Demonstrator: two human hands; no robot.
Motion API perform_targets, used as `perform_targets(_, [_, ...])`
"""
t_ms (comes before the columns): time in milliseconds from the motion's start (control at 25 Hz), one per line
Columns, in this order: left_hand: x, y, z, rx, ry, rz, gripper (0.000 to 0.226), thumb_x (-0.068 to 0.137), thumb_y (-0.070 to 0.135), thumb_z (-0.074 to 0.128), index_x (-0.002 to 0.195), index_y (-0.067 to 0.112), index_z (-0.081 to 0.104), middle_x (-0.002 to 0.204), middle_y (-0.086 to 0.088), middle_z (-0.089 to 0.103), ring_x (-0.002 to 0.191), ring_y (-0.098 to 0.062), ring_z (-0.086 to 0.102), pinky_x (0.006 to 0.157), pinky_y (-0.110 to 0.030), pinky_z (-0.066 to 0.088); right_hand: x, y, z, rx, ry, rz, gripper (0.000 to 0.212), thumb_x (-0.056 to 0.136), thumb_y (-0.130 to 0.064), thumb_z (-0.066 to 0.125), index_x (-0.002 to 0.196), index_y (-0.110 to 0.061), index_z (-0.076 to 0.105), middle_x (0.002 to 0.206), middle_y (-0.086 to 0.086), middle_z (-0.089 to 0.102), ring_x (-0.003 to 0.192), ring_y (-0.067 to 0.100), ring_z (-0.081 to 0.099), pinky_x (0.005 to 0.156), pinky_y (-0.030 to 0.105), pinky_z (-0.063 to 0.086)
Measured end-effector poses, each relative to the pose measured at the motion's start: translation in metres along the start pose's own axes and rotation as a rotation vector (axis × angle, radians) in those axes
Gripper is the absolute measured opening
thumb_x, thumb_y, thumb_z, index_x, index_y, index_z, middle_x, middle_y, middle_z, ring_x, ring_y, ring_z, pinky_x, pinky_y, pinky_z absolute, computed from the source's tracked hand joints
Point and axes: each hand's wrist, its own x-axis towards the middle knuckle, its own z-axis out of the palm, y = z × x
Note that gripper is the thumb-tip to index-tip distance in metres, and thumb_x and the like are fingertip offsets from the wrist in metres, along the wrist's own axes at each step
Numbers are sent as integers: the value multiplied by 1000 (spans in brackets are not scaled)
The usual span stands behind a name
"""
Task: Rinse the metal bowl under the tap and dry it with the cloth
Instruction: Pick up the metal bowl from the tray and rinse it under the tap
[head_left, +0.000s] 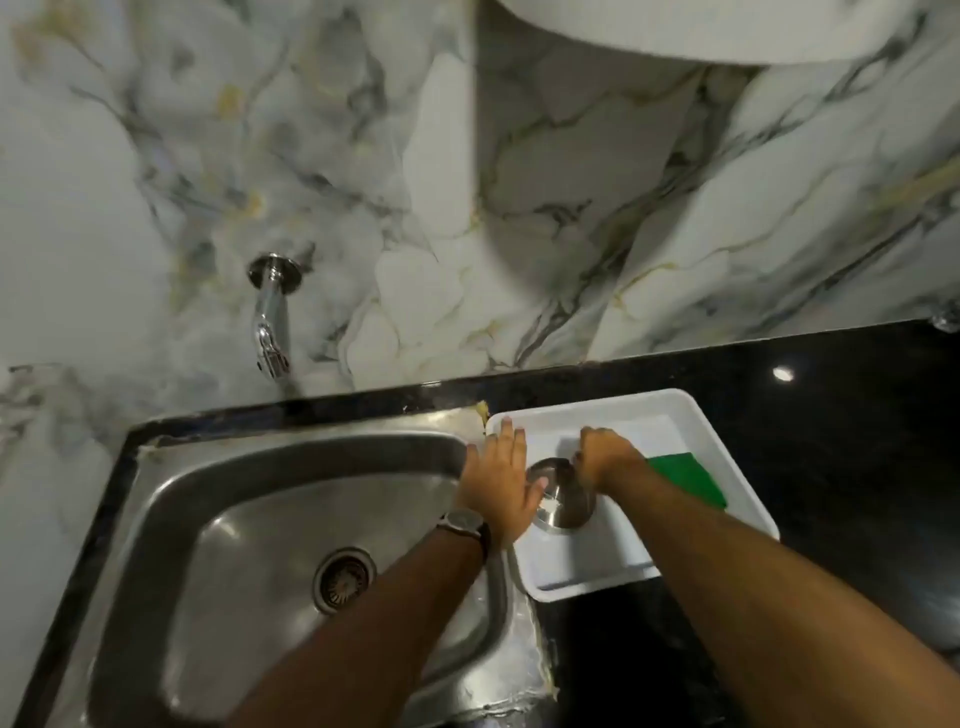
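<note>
The bowl (561, 501) is sitting in the white tray (691, 415) on the dark counter (831, 364), just right of the sink (249, 499). It is lying tilted or upturned; the blur is making it hard to say which. The right hand (608, 457) is closing over the bowl from its 2 o'clock side, fingers curled on the metal. The left hand (498, 483) is lying flat and spread at the bowl's 9 o'clock, thumb touching the metal, palm bridging the tray's edge and the sink's rim. So the two hands are sitting close together on either side of the bowl, one gripping, one only steadying.

The green cloth (691, 475) is lying in the tray at the bowl's 3 o'clock, partly under the right forearm. The tap (270, 322) is hanging from the wall at the sink's 12 o'clock, with no water visibly running.

The risks, as I am judging them: smooth metal held from one side is likely to slip or swing as it is being lifted over the tray wall, clipping the rim and clattering into the sink. The tray is overhanging the counter's near edge slightly, so a downward push could be tipping it. The forearm may drag the cloth along, wetting it before drying.
</note>
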Motion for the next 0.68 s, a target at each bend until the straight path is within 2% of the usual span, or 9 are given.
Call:
perform_targets(120, [13,3,28,1,-56,-24,79,105,54,38,165,2,33,174,-27,26,158,-44,33,127,-65,29,7,18,33,46,-113,76,47,106,-38,55,142,-7,57,145,22,62,133,40,61,111,44,50])
perform_targets(280, [17,-6,37,-7,-107,-50,75,108,52,37,165,4,33,176,-27,21,161,-45,25,131,-65,20,18,26,47,107,-78,17,33,103,-25,61,132,-13,72,130,19,75,120,39,72,101,44,60])
perform_targets(360, [13,-15,25,33,-105,-35,73,109,51,36,164,4,35,175,-27,22,159,-44,30,129,-64,24,23,31,42,104,-104,7,30,97,-20,69,125,-12,80,119,18,81,115,37,76,97,43,63])
perform_targets(440, [10,-28,0,61,-57,-46,72,108,51,38,162,4,39,173,-26,28,153,-43,40,126,-62,31,25,38,35,151,-114,25,21,93,-16,74,108,-4,84,94,16,84,98,35,81,80,39,67])
perform_targets(520, [10,-52,-39,107,45,-39,69,106,50,46,157,4,47,168,-27,39,145,-42,51,121,-61,40,22,42,19,188,-63,32,17,94,-16,75,87,-5,85,68,6,80,74,25,83,54,19,58])
perform_targets(560, [11,-66,-61,146,110,-24,68,104,49,51,154,3,52,165,-28,44,141,-42,56,118,-61,44,20,42,10,217,-25,45,23,96,-20,74,78,-9,84,59,4,78,63,19,81,49,11,51])
perform_targets(600, [11,-83,-86,196,157,-18,68,104,48,52,153,2,53,165,-28,45,140,-43,55,118,-61,43,18,39,0,267,11,57,30,98,-22,73,70,-12,81,53,4,77,54,15,79,48,9,48])
perform_targets(680, [11,-124,-142,312,180,-57,72,104,49,47,158,2,44,170,-26,35,147,-42,45,124,-63,33,13,24,-23,352,63,49,38,101,-23,70,64,-13,76,46,3,73,44,10,74,51,12,51])
